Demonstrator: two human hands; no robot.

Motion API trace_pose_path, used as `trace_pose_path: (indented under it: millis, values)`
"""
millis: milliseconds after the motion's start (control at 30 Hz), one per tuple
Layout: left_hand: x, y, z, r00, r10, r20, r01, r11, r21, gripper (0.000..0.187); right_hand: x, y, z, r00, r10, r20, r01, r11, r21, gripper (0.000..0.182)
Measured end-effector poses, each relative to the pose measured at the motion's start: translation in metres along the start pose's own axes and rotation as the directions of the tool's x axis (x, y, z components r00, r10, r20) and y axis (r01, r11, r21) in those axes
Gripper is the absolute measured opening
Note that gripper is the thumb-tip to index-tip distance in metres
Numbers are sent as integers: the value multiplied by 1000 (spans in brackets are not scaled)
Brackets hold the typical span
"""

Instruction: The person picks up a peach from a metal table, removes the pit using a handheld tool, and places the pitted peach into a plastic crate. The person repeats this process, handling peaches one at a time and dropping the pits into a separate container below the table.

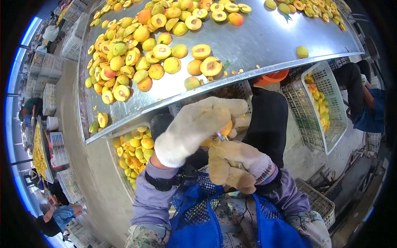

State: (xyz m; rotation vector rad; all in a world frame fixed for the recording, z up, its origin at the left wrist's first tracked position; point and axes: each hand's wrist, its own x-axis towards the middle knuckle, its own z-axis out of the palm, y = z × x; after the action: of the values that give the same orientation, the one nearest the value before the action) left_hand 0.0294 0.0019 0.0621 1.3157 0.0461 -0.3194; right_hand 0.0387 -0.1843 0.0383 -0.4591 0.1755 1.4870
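Observation:
Both my hands wear pale, stained work gloves and meet above my lap. My left hand is closed around a yellow peach, which shows only partly between the fingers. Just below it, my right hand is curled around a small metal tool. A short shiny piece of the tool shows beside the peach; its full shape is hidden by the gloves. Beyond my hands, many halved peaches, some with brown pit cavities showing, lie on a metal table.
A crate of peaches stands on the floor to my left, under the table edge. Another crate with peach pieces tilts at my right, near an orange container. A neighbouring person's legs are at far right. Stacked crates line the left.

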Motion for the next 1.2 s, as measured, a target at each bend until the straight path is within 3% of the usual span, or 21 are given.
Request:
trace_pose_path:
  millis: [67,133,200,233,267,333,367,433,533,567,633,767,833,867,900,933,1000,1067,1133,1167,1200]
  values:
    - [-1,1,3,996,-22,-81,27,998,63,42,-3,-8,13,999,22,-26,-26,984,-176,36]
    - [-4,5,10,985,-43,-165,63,991,121,40,2,-8,22,963,-119,-241,-15,872,-489,38]
    - [-5,11,19,967,78,-241,41,890,454,36,-1,-10,9,989,-41,-142,-13,931,-365,37]
    - [0,-3,18,909,376,-179,-177,739,650,33,-3,-11,5,999,21,-29,-27,971,-239,37]
    - [1,-1,18,909,377,-178,-179,738,650,33,-1,-6,8,999,19,-30,-26,971,-239,37]
    - [-1,4,17,963,248,-108,-138,793,593,36,5,13,17,867,-153,-474,185,982,21,35]
    - [-1,-1,15,963,248,-110,-136,793,594,36,4,16,8,868,-152,-473,184,983,21,35]
    - [2,-13,9,986,146,-85,-124,967,224,40,4,16,-11,983,-166,-80,159,984,-87,35]
    - [-4,-17,18,980,169,-105,-176,983,-56,46,-2,13,5,965,-92,-245,81,995,-51,34]
    - [-4,-18,21,980,171,-104,-178,982,-56,46,-2,13,-3,965,-92,-246,82,995,-52,34]
    - [-5,-18,23,941,312,-133,-299,948,108,48,-2,10,-23,984,-30,178,27,999,18,35]
    - [2,-30,11,878,477,22,-455,820,347,35,-5,18,-6,997,-74,13,71,988,138,32]
    - [1,-32,10,926,373,62,-376,924,61,41,-3,19,1,970,-42,-240,48,999,20,30]
    - [-1,-33,19,925,375,64,-379,924,61,41,2,30,-16,970,-43,-241,49,999,18,30]
    - [-2,-36,34,966,220,-133,-257,862,-438,48,12,47,-47,971,-128,-204,100,984,-144,33]
    - [-4,-37,42,975,-12,-220,-180,533,-827,54,18,48,-55,967,-205,-149,152,940,-306,37]
    - [-8,-41,22,934,-40,-356,-190,787,-587,68,3,28,-42,985,-158,-67,148,980,-133,32]
    - [-18,-57,-20,834,49,-550,-300,876,-377,65,-3,15,-27,993,-116,24,115,993,42,29]
    - [-54,-76,-66,668,218,-711,-343,939,-35,61,5,12,-18,930,-309,-200,308,951,-38,34]
    - [-78,-95,-102,585,399,-706,-105,900,422,57,16,12,-14,873,-348,-342,346,936,-70,39]
    - [-98,-109,-132,549,570,-612,186,630,754,54,16,6,-16,873,-353,-337,351,934,-69,39]
